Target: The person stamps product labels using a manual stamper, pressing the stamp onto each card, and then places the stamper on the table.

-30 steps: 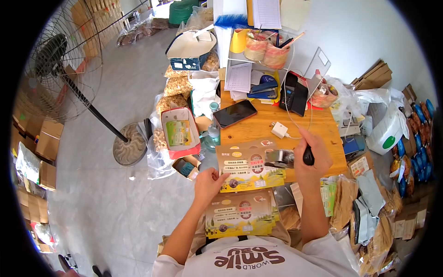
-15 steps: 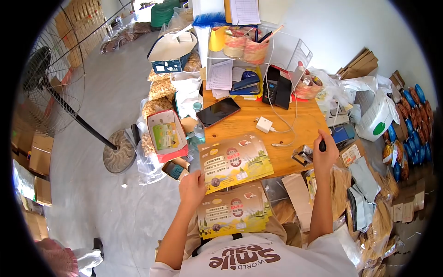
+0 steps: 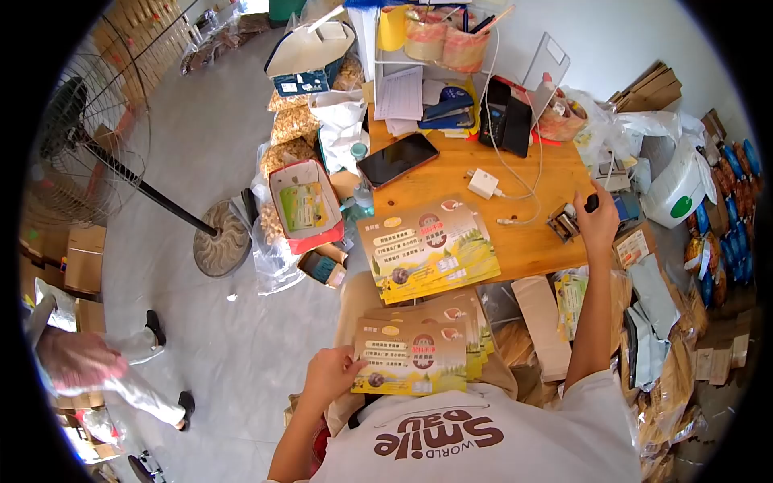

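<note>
Your left hand point(image 3: 332, 377): pinching a printed sheet point(image 3: 415, 358) over your lap point(image 3: 352, 304); your right hand point(image 3: 600, 225): closed round a black handle point(image 3: 593, 203), 2 o'clock; printed stack point(image 3: 435, 249): worktop point(image 3: 459, 171), 12 o'clock; sheet handling, any lift seemingly wanting a level grip

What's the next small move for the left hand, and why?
Probably lift the top lap sheet onto the table sheets with the left hand: its thumb overlaps that sheet's edge, while the right hand holds the black handle off to the side.
</note>
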A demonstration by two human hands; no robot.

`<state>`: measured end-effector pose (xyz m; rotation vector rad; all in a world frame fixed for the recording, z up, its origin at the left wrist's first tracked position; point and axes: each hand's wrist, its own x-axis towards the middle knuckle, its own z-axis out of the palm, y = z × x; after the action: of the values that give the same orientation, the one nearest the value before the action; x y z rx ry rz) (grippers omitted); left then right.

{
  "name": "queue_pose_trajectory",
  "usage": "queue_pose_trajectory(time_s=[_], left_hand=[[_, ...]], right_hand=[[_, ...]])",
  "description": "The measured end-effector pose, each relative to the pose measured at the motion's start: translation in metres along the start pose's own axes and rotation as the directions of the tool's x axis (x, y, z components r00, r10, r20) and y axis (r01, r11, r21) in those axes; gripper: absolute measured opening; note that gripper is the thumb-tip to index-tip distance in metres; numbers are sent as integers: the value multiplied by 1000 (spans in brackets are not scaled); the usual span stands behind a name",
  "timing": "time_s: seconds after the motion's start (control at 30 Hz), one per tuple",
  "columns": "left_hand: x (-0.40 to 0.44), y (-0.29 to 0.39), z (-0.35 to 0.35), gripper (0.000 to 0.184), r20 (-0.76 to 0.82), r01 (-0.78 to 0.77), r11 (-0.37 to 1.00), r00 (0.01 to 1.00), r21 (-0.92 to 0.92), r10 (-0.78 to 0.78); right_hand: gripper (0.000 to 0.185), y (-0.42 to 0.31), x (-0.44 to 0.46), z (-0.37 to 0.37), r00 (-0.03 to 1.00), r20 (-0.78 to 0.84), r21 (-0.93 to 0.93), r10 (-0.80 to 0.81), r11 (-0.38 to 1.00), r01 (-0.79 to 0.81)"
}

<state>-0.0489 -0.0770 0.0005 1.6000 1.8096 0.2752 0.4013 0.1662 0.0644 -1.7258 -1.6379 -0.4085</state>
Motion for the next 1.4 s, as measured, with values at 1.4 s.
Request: queue_pose_trajectory(time_s=[1.4], left_hand=[[1,-31,33,94,-190,-201,181,979,-963,75]], right_hand=[[47,-145,-193,-93,424,827,528,-371,249,-812]])
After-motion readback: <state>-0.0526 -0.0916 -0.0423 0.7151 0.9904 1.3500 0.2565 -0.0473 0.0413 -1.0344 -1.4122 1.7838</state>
